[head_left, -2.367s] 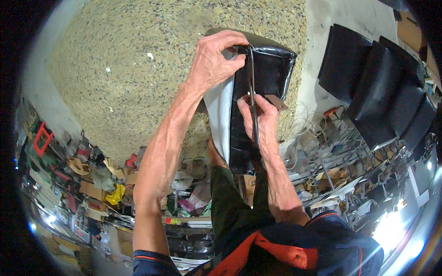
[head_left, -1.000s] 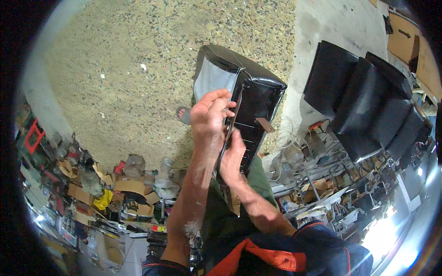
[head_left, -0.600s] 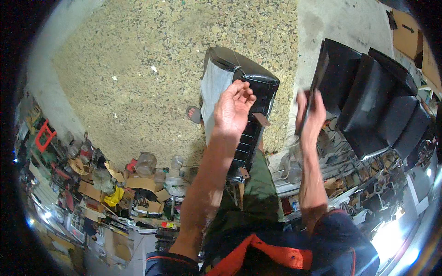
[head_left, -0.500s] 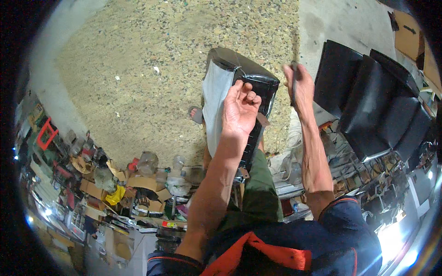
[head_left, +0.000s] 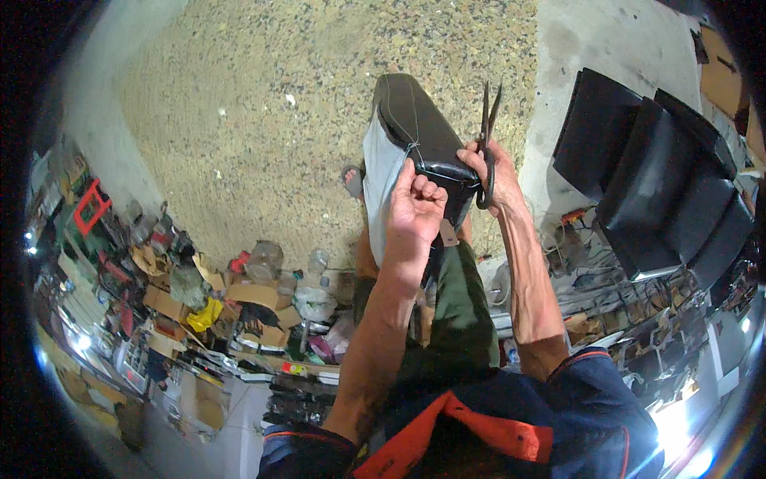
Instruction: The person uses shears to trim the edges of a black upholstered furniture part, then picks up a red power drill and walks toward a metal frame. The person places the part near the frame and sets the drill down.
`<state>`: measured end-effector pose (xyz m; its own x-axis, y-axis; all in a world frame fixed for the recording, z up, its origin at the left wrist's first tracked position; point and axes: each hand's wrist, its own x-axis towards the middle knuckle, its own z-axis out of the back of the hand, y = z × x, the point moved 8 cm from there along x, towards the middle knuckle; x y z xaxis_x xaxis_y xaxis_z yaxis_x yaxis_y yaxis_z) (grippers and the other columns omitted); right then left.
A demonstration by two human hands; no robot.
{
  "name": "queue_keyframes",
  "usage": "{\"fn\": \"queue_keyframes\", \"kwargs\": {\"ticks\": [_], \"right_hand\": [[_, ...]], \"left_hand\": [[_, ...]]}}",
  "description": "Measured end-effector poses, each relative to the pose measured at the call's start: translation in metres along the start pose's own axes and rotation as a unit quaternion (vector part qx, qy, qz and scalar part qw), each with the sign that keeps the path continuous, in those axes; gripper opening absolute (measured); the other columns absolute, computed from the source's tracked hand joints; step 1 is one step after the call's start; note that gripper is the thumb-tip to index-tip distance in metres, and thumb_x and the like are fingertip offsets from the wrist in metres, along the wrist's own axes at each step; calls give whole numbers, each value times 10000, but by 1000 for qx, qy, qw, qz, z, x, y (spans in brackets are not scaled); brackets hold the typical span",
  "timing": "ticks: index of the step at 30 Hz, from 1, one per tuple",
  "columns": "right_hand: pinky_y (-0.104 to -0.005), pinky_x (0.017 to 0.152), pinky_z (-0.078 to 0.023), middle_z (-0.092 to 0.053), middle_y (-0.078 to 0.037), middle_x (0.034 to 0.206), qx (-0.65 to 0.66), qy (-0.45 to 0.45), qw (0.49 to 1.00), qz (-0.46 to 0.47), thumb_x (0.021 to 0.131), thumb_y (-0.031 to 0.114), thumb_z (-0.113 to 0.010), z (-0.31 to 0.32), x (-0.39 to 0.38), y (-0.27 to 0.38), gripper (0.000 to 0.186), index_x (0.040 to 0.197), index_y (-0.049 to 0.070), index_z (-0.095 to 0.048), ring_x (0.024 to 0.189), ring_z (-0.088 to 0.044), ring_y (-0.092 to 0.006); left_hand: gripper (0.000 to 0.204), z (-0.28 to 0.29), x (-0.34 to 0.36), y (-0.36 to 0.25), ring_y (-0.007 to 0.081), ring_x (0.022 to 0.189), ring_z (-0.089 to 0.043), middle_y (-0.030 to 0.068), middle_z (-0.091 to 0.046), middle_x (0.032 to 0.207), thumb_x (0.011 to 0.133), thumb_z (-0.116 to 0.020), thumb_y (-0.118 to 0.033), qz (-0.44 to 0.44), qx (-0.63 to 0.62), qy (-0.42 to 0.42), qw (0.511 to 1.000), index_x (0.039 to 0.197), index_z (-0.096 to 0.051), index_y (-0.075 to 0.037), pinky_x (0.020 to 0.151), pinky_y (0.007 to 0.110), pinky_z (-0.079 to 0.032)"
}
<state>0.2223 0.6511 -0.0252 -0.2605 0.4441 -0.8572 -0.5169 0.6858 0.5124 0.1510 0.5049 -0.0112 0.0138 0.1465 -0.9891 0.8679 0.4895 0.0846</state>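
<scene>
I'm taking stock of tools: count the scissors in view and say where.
1 pair of scissors: in the right hand, tips pointing toward the top of the picture. Others may be hidden in the clutter.

I see the right hand [head_left: 503,180] right of centre, gripping dark scissors [head_left: 484,132]. Mid-frame, the left hand [head_left: 417,209] curls by a dark cushion [head_left: 423,120].

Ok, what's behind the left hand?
Behind the left hand is the dark padded piece, its pale cloth showing to the left and a brown tab to the right. The part directly behind the hand is covered.
</scene>
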Motion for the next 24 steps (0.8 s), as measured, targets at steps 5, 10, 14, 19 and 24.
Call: {"fn": "queue_keyframes", "kwargs": {"ticks": [5, 10, 14, 19, 24], "right_hand": [[-220, 657, -390, -492, 60, 808, -2, -13, 1000, 12, 848, 71, -779, -1, -40, -14, 226, 998, 58, -611, 733, -462, -59], [-238, 633, -428, -563, 30, 819, -26, -15, 998, 52, 824, 80, -786, -3, -88, -6, 252, 975, 58, -586, 715, -513, -76], [-210, 612, -393, -524, 63, 784, -15, -23, 997, 72, 802, 32, -781, -14, -129, 9, 259, 959, 81, -581, 685, -456, -31], [-193, 639, -416, -659, -56, 1077, 21, -24, 992, 119, 820, -48, -730, -32, -164, 33, 286, 1012, 69, -554, 747, -512, -15], [-296, 902, -457, -538, -241, 1445, 64, 0, 971, 230, 854, -102, -655, -59, -157, 40, 312, 1068, 53, -490, 1129, -568, -152]], "left_hand": [[376, 16, -40, 8, 88, 543, -269, -63, -264, 610, 1058, -545, -275, -4, -39, 30, 999, 719, -421, -169, 612, 281, -317], [409, 36, -86, 8, 100, 489, -285, -49, -289, 524, 1081, -493, -283, -7, -58, 43, 997, 692, -433, -169, 603, 294, -322], [528, 37, -127, -1, 119, 501, -323, -41, -262, 518, 1090, -463, -330, -38, -42, 118, 991, 589, -378, -188, 627, 316, -344], [507, 30, -157, -20, 101, 486, -339, -55, -326, 512, 1093, -449, -336, -56, -10, 158, 986, 611, -424, -181, 625, 302, -358], [564, 29, -144, -48, 104, 515, -367, -57, -285, 491, 1084, -451, -376, -67, 75, 157, 982, 550, -372, -212, 678, 332, -396]]}}
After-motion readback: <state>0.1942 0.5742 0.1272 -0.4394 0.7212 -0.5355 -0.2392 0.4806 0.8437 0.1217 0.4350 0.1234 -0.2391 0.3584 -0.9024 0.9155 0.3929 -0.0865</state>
